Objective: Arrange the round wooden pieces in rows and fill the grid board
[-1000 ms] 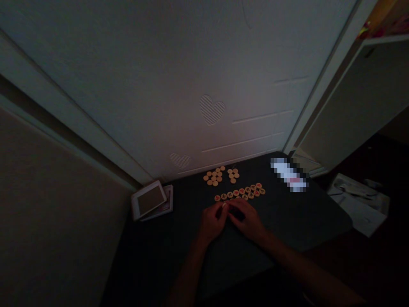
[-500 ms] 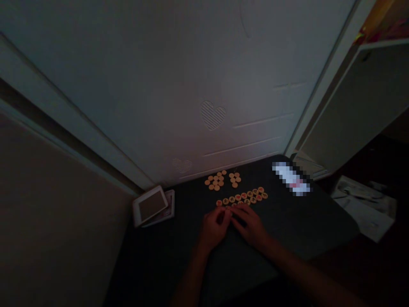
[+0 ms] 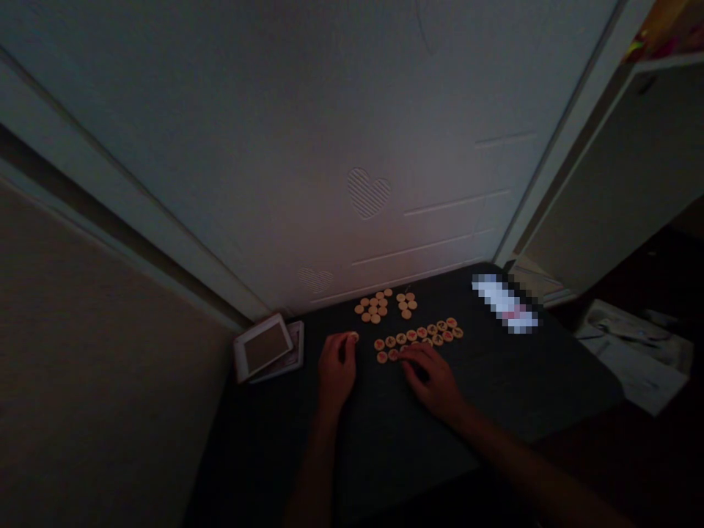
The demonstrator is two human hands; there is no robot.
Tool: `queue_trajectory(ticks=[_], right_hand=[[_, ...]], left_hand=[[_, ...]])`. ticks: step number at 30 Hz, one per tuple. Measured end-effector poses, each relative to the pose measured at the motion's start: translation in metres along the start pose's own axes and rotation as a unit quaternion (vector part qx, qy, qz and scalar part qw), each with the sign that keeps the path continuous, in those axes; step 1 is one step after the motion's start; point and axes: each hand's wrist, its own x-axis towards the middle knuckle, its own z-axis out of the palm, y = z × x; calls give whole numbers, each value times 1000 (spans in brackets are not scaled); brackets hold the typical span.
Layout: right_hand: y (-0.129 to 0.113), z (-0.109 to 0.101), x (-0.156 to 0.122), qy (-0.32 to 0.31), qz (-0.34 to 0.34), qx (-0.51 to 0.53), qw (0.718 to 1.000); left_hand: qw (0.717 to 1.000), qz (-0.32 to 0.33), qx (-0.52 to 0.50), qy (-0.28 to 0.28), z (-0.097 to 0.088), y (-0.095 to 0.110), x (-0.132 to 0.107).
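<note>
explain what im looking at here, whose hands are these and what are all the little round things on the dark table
There is no machine here. These are one person's two bare hands, filmed by a camera worn on their head that looks forward and down. The room is dim.

On the dark table lie small round wooden discs. There is a marked row with red and dark signs. Behind it, near the wall, are two clusters of plain-faced discs.

The left hand pinches a single disc at its fingertips, to the left of the row. The right hand rests with its fingers on the row's near end.

A white-framed flat box lies at the table's left edge. A pixelated patch hides something at the right rear.
</note>
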Motion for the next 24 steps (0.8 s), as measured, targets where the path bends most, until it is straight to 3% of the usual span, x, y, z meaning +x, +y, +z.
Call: queue_trajectory(ticks=[6,15,20,24], right_hand=[[-2,-1,0,9,8,3,1000],[3,2,0,5,-14,-14,1000],[-2,5,-1,-87,-78,-130,985],[-6,7,-1,-134,-78,-203,967]], left_hand=[[994,-6,74,-79,5,-9,-4],[992,2,108,-73,11,-9,-5],[988,18,121,-90,11,-8,-6],[987,27,120,-101,10,-6,-7]])
